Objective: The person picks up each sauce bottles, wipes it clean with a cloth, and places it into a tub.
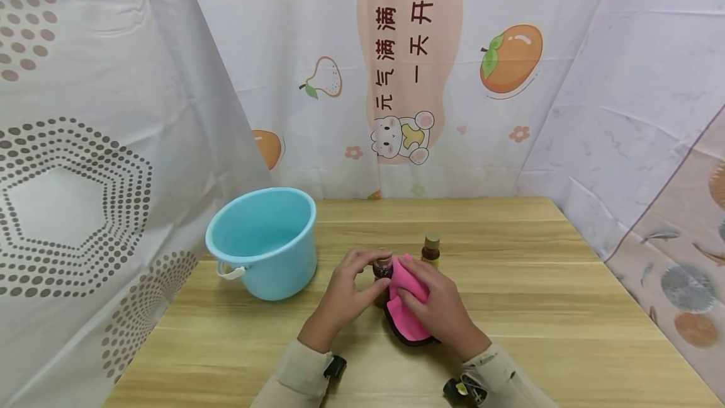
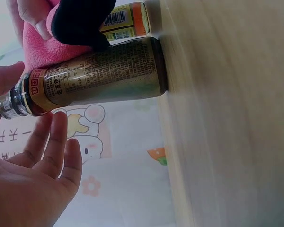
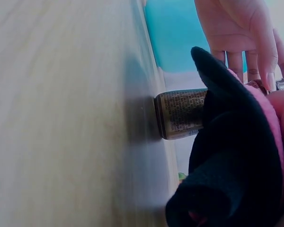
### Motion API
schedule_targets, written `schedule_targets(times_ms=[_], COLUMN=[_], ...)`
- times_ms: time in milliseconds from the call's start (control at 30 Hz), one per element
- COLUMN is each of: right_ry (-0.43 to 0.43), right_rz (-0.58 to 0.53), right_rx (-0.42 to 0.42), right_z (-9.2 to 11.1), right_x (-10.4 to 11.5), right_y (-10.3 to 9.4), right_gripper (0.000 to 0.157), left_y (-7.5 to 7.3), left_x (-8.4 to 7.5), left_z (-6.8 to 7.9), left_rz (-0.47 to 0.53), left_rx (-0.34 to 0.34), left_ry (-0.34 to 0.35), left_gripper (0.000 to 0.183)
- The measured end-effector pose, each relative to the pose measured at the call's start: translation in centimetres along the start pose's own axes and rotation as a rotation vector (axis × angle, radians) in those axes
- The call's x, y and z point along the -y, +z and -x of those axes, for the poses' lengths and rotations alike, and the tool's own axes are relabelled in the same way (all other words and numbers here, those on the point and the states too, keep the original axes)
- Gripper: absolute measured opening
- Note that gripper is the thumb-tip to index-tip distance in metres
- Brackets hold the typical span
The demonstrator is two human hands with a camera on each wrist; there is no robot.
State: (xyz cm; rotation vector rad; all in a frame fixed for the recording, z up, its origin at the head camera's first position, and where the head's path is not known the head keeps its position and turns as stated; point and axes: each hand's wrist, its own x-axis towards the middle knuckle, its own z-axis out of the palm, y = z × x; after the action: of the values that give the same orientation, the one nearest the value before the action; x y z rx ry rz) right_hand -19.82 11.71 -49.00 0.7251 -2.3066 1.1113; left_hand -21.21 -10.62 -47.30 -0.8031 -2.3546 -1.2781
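Observation:
A dark bottle [image 1: 383,267] with a gold, finely printed label [image 2: 104,73] stands upright on the table. My left hand [image 1: 342,288] pinches its capped top between thumb and forefinger, the other fingers spread beside the neck. In my right hand [image 1: 438,304] is a bunched cloth [image 1: 409,323], pink on one side and black on the other, held against the bottle's side. From the right wrist view, the black side hangs over part of the label. Just behind the right hand stands a second bottle [image 1: 432,247] with a dull gold cap; its lower part is hidden in the head view.
A light blue bucket [image 1: 300,257] with a white handle grip stands to the left on the wood-grain table [image 1: 544,307]. Printed curtains [image 1: 317,30] hang behind the table and along both sides.

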Motion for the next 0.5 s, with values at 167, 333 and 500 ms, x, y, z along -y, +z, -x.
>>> schedule_targets(times_ms=[167, 333, 500], right_ry=[0.013, 0.03, 0.075], right_rz=[0.04, 0.067, 0.081], right_rx=[0.027, 0.071, 0.127], right_z=[0.1, 0.2, 0.29], right_x=[-0.16, -0.24, -0.2], right_y=[0.07, 0.12, 0.12], right_gripper=[0.058, 0.058, 0.058], left_y=[-0.04, -0.03, -0.06], left_x=[-0.04, -0.12, -0.16], left_z=[0.02, -0.03, -0.03], left_rz=[0.017, 0.003, 0.0], left_rx=[0.001, -0.007, -0.009], left_ry=[-0.024, -0.022, -0.023], left_gripper=[0.048, 0.046, 0.045])
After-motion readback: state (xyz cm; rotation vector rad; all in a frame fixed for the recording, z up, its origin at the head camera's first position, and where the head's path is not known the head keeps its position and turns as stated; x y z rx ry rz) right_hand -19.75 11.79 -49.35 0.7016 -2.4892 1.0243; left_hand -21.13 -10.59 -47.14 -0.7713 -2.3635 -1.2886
